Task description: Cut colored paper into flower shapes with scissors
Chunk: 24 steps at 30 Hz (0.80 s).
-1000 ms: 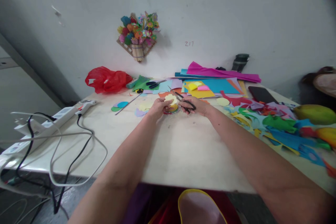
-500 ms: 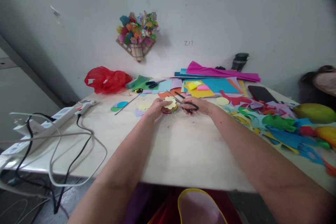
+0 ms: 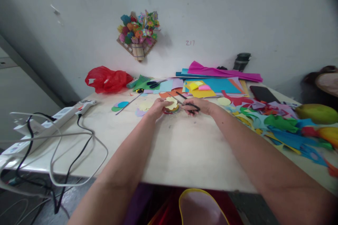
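Near the middle of the white table (image 3: 195, 154), my left hand (image 3: 157, 108) pinches a pale yellow flower-shaped paper (image 3: 171, 103). Red and other coloured pieces show just beneath that paper. My right hand (image 3: 194, 106) is closed round the handles of dark scissors (image 3: 195, 107). The scissor blades point up and to the left, beside the flower's right edge. Whether the blades touch the paper is too small to tell.
At the back left lies a red plastic bag (image 3: 107, 79), near second scissors (image 3: 154, 84). Coloured sheets (image 3: 224, 85) lie at the back. Paper scraps (image 3: 282, 123) and a phone (image 3: 263, 94) are at right. A power strip (image 3: 39, 130) with cables is at left.
The scissors and the fingers of my right hand have shifted very slightly. My left hand keeps its hold on the yellow flower-shaped paper.
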Motion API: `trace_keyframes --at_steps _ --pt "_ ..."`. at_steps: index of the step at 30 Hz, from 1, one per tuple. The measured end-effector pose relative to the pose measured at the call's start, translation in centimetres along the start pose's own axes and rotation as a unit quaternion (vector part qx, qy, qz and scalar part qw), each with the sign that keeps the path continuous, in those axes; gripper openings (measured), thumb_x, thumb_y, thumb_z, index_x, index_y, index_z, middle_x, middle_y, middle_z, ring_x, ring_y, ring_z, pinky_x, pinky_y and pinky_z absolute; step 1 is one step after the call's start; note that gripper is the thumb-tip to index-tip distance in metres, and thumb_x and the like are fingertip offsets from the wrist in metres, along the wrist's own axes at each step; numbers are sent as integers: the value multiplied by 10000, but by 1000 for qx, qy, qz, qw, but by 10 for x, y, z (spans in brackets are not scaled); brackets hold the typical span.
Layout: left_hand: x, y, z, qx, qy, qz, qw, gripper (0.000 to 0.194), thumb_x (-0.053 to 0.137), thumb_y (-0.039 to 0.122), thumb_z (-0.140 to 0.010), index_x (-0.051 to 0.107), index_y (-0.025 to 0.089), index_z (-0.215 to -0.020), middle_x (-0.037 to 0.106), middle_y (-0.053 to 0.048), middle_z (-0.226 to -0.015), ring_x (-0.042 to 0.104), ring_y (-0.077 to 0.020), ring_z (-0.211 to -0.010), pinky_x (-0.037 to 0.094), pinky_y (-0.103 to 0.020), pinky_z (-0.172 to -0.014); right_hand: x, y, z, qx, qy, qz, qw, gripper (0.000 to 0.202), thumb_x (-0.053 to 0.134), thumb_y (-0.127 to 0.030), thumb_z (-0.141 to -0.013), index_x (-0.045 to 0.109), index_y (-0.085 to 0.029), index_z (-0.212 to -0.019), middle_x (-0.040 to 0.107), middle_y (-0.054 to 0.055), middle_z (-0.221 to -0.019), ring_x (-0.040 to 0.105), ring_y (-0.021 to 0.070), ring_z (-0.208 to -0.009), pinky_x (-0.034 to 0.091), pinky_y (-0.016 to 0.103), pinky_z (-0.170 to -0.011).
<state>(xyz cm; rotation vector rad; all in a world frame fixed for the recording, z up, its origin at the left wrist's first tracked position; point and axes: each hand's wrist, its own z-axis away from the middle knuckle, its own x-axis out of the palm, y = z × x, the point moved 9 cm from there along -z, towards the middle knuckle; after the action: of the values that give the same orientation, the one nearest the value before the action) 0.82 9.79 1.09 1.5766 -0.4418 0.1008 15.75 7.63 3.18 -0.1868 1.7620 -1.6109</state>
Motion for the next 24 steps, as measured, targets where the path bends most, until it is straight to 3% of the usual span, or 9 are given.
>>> trace_keyframes --at_steps 24 --pt "-1 1 -1 14 1 -28 1000 232 845 211 -523 714 100 -680 704 -90 -660 629 -153 -569 482 -261 -572 -1 2 -2 9 16 -2 1000 260 722 -369 -807 594 -159 -723 602 -2 -541 522 77 -400 257 162 -319"
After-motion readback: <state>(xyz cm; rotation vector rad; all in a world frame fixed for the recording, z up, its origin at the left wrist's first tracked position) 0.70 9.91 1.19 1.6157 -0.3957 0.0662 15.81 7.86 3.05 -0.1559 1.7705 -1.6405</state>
